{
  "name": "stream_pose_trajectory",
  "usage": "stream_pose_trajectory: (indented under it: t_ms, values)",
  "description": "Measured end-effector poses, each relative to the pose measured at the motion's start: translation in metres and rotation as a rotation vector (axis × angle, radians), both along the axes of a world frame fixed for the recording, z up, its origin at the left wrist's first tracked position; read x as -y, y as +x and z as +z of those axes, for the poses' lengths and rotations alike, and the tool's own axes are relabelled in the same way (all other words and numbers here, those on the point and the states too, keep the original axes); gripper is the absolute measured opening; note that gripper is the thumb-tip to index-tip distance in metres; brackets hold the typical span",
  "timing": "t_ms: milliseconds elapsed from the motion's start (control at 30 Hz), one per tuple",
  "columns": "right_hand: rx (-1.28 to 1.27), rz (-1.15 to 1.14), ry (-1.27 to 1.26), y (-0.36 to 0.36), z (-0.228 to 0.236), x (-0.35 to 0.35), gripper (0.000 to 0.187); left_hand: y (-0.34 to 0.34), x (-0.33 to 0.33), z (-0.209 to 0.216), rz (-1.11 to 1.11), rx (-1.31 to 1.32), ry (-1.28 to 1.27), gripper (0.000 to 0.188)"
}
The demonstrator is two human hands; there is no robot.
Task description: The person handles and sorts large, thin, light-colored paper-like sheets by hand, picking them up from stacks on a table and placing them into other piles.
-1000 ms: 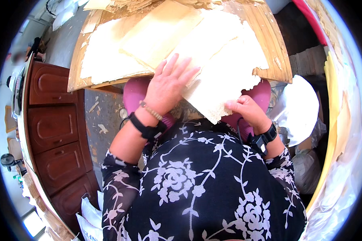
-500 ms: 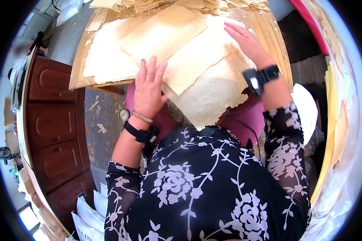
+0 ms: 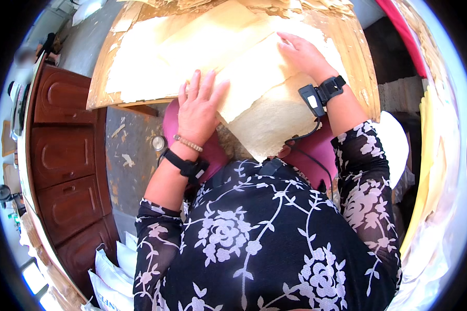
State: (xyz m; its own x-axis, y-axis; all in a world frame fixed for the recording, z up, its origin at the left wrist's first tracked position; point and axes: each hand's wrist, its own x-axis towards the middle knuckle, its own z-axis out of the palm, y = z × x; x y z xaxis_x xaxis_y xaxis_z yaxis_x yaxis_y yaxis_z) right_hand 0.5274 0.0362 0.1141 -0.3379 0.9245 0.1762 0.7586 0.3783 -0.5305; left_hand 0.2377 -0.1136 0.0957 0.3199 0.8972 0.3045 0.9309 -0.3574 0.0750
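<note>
Thin, pale tan sheets lie overlapping on a wooden table, glaring white where light falls on them. A greyish, rough-edged sheet hangs over the near edge toward my lap. My left hand is open, fingers spread, resting at the near left edge of the sheets. Farther away and to the right, my right hand has its fingers drawn together at the edge of a tan sheet, apparently pinching it. Glare hides the exact contact. Both wrists carry black strapped devices, and a cable runs from the right one.
Sheet scraps lie along the far side of the wooden table. On the left stands a brown cabinet, with white sacks by its near end. A small round tin and flakes dot the floor. Yellow material hangs at right.
My right hand has moved slightly left and its fingers have drawn in from stretched. My left hand has shifted slightly right and nearer. The hanging sheet's ragged right corner no longer shows.
</note>
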Motion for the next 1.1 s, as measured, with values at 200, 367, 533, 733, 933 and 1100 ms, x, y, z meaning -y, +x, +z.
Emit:
stream_pose_trajectory:
  t_ms: [200,367,533,733,933,1100]
  values:
    - [0.074,0.311,0.337,-0.008,0.013,-0.004,0.039,0.015,0.010,0.007,-0.231,-0.096,0.142,0.059]
    - [-0.021,0.365,-0.247,-0.013,0.016,-0.019,0.041,0.016,0.010,0.013,-0.387,-0.017,-0.003,0.055]
    - [-0.246,0.355,-0.645,-0.008,0.040,-0.045,0.042,0.001,-0.020,0.025,-0.529,0.752,-0.221,0.043]
    - [1.260,0.520,0.150,0.036,0.035,-0.088,0.066,-0.020,-0.045,0.016,-0.292,0.924,-0.231,0.034]
    - [-0.725,0.339,-0.836,0.046,0.029,-0.051,0.062,-0.026,-0.055,0.014,0.375,1.829,-0.669,0.027]
    - [-0.378,0.009,-0.382,0.004,0.034,-0.024,0.065,-0.028,-0.059,0.003,0.356,1.628,-0.604,0.024]
